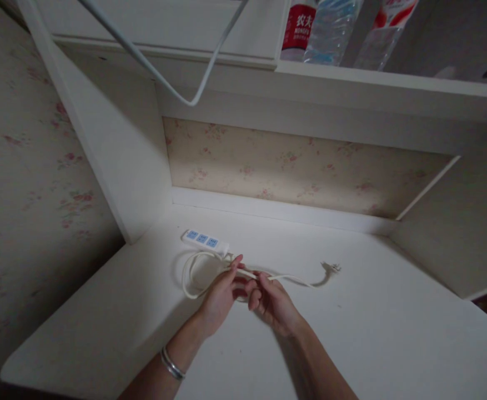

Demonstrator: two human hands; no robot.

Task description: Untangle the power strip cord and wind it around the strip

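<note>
A white power strip (205, 241) with three blue socket faces lies on the white desk, just beyond my hands. Its cream power cord (187, 272) runs in loops on the left side. My left hand (222, 291), with a silver bangle on the wrist, is closed around the cord at the loops. Close beside it, my right hand (272, 300) pinches the same cord between thumb and fingers. From there the free end stretches right across the desk to the plug (330, 268), whose prongs point right. The cord between the palms is partly hidden by my fingers.
The white desk (143, 333) has a back ledge and side panels. Overhead, a shelf (372, 78) holds plastic bottles (330, 33). A bent pale rod (191, 100) hangs in front at upper left. Floral wallpaper (68, 166) covers the wall.
</note>
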